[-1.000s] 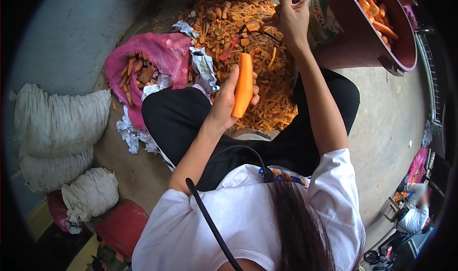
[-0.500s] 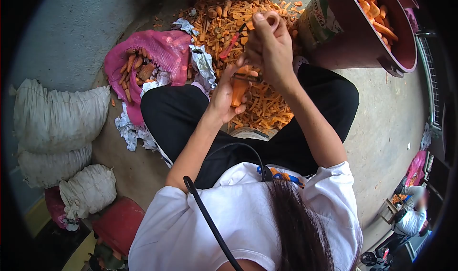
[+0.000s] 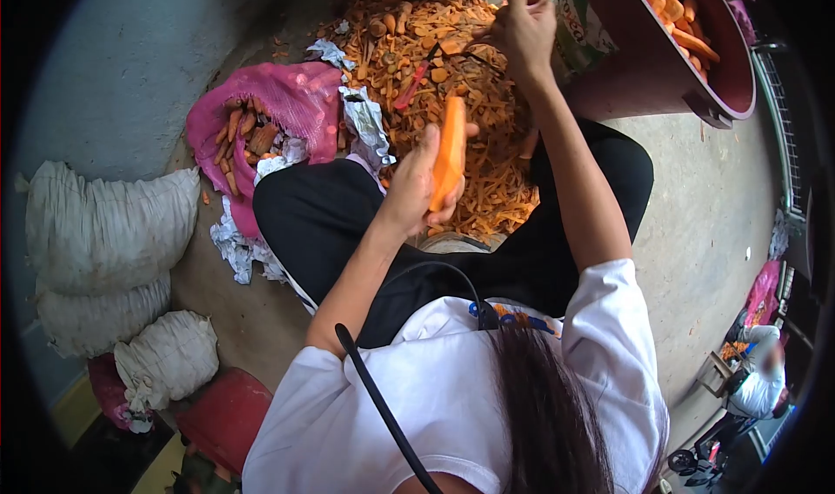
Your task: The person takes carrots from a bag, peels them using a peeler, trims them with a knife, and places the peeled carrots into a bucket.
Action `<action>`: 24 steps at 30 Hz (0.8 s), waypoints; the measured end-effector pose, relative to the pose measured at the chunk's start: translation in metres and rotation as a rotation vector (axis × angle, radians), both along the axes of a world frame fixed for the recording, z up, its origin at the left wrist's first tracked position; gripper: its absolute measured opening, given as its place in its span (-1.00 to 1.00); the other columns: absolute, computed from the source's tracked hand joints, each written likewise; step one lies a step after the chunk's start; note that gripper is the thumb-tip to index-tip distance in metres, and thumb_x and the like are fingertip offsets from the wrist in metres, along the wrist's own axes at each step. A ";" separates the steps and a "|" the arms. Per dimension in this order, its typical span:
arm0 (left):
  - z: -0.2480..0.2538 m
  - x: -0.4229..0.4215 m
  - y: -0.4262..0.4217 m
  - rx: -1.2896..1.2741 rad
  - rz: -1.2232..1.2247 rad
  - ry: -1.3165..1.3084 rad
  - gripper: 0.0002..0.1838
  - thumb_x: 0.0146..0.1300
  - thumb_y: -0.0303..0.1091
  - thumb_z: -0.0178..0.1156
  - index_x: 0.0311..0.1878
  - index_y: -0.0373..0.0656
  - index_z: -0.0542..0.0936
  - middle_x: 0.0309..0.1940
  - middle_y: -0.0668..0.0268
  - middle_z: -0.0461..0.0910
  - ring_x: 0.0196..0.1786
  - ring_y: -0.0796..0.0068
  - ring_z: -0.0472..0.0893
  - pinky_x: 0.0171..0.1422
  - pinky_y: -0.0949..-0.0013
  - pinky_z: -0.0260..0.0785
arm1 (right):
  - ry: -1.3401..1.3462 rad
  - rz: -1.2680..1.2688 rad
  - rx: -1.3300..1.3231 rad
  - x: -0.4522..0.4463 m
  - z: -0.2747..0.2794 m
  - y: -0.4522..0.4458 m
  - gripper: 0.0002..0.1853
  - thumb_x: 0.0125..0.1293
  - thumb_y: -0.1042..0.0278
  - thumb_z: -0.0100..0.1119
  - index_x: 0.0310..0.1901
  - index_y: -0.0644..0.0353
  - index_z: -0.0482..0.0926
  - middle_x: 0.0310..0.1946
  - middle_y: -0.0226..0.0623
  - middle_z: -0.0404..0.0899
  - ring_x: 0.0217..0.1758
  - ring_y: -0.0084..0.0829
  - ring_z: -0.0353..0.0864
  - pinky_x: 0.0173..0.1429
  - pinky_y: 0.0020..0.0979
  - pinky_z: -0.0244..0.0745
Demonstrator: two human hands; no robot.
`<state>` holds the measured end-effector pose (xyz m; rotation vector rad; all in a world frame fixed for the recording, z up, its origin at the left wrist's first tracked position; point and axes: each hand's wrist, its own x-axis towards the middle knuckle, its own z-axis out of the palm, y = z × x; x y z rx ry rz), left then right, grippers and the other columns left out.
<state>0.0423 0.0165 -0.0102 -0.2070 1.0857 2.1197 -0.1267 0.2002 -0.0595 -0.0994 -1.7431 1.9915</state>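
Observation:
A peeled orange carrot [image 3: 450, 155] stands nearly upright in my left hand [image 3: 416, 183], with the thumb along its left side. Farther forward and to the right, my right hand [image 3: 528, 33] is closed round a peeler, of which a ring-like handle end shows by the thumb and a dark, blurred part to the left. The two hands are apart. Under and beyond them lies a heap of carrot peelings [image 3: 496, 103]. On the heap rests a red-handled knife [image 3: 412, 87].
A pink mesh sack [image 3: 304, 103] holds unpeeled carrots at the left. A dark red tub [image 3: 626, 76] with peeled carrots stands at the upper right. White sacks [image 3: 113, 224] and a red container [image 3: 228, 417] are at the left. Another person [image 3: 758, 393] sits far right.
My right hand has moved forward, away from the carrot, where it was half a second ago. The carrot in my left hand is uncovered and upright again.

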 end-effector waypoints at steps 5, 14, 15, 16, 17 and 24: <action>-0.014 -0.007 -0.011 0.083 0.142 -0.104 -0.56 0.47 0.09 -0.29 0.03 -0.05 0.39 -0.45 0.42 0.31 -0.49 0.57 0.39 -0.75 0.56 0.21 | -0.092 0.251 -0.291 0.058 0.072 -0.037 -0.80 0.43 0.25 -0.02 -0.31 0.09 0.24 -0.71 -0.58 0.13 -0.78 -0.71 0.10 -0.65 -0.49 0.33; -0.017 -0.006 -0.004 0.038 0.310 -0.139 -0.67 0.43 -0.02 -0.12 0.09 0.02 0.40 -0.20 0.41 0.51 -0.33 0.52 0.55 -0.66 0.54 0.29 | -0.125 0.550 -0.525 0.100 0.082 -0.061 -0.74 0.44 0.21 -0.02 -0.33 0.04 0.14 -0.74 -0.55 0.13 -0.80 -0.73 0.12 -0.71 -0.54 0.39; -0.019 -0.006 -0.005 0.078 0.296 -0.119 -0.66 0.43 -0.01 -0.12 0.09 0.03 0.39 -0.18 0.41 0.51 -0.33 0.52 0.56 -0.66 0.55 0.28 | -0.138 0.538 -0.514 0.103 0.083 -0.062 -0.74 0.44 0.21 -0.01 -0.33 0.04 0.14 -0.74 -0.55 0.14 -0.79 -0.74 0.12 -0.72 -0.56 0.34; -0.025 -0.007 -0.008 0.117 0.283 -0.098 -0.66 0.43 -0.01 -0.12 0.10 0.03 0.39 -0.16 0.40 0.51 -0.32 0.53 0.56 -0.67 0.57 0.26 | -0.150 0.526 -0.503 0.104 0.083 -0.063 -0.74 0.43 0.20 0.00 -0.32 0.04 0.15 -0.73 -0.55 0.15 -0.79 -0.74 0.12 -0.73 -0.58 0.29; -0.028 -0.008 -0.009 0.157 0.269 -0.079 -0.65 0.43 0.00 -0.12 0.10 0.04 0.39 -0.14 0.40 0.52 -0.32 0.53 0.56 -0.68 0.58 0.25 | -0.155 0.540 -0.511 0.105 0.080 -0.062 -0.74 0.43 0.20 0.02 -0.31 0.05 0.17 -0.72 -0.55 0.17 -0.78 -0.75 0.12 -0.74 -0.60 0.19; -0.013 0.000 -0.005 0.173 0.182 -0.005 -0.66 0.47 -0.02 -0.20 0.00 -0.06 0.38 -0.28 0.39 0.41 -0.42 0.60 0.41 -0.72 0.62 0.18 | -0.117 0.409 -0.364 0.085 0.072 -0.054 -0.73 0.40 0.21 0.06 -0.30 0.09 0.18 -0.71 -0.54 0.20 -0.79 -0.70 0.22 -0.72 -0.60 0.28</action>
